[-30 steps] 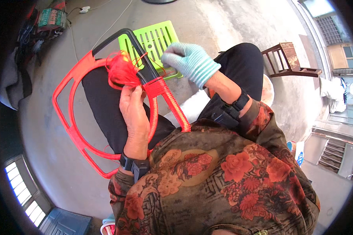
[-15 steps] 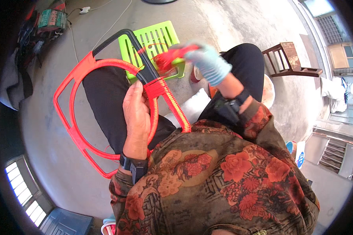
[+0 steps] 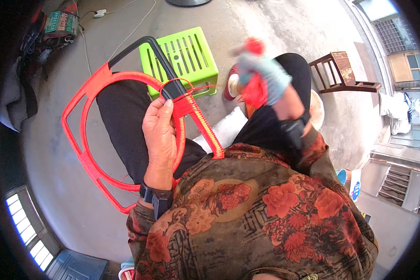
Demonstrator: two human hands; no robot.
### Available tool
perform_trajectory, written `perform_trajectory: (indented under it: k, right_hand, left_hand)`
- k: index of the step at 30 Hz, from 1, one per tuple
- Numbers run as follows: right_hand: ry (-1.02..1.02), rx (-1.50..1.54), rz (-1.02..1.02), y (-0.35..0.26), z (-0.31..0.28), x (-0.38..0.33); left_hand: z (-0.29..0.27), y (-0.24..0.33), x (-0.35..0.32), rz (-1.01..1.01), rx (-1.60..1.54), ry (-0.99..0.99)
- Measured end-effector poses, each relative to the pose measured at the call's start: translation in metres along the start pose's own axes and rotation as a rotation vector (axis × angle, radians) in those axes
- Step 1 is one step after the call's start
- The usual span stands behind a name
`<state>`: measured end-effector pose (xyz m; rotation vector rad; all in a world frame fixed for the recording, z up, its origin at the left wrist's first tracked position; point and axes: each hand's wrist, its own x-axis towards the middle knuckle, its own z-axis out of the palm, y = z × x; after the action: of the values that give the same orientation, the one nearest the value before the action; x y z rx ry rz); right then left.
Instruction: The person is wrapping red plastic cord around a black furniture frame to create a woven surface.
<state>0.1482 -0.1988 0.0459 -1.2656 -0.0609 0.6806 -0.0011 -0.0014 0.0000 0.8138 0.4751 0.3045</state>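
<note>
Left hand (image 3: 159, 128) holds the red-wrapped frame (image 3: 185, 106) in its fingers – gloved right hand (image 3: 269, 76), blurred, clutches red cord (image 3: 255, 92)

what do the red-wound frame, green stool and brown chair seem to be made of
Frame: wound in glossy red cord, perhaps plastic, shown by ridged, shining turns; its smooth black stretch could be painted metal. Green stool: likely moulded plastic, smooth, evenly coloured. Brown chair: probably wood, its dark finish patchy, worn.

Glossy cord (image 3: 204, 126) wraps the frame (image 3: 165, 60), whose bare end looks smooth; the slotted stool (image 3: 198, 66) is plastic, the glove (image 3: 277, 80) cloth, the small chair (image 3: 343, 67) scuffed wood.
</note>
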Motion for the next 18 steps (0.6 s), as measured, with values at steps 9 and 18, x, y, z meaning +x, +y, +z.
perform_trajectory:
  k: [9,18]
  right_hand:
    - [-0.235,-0.337,0.066,0.019,0.045,0.006]
    - [0.070,-0.376,0.030,-0.007,0.016,-0.019]
  left_hand:
    - [0.003,-0.002,0.000,-0.030,0.129,0.063]
    - [-0.001,-0.004,0.003,-0.130,0.036,-0.021]
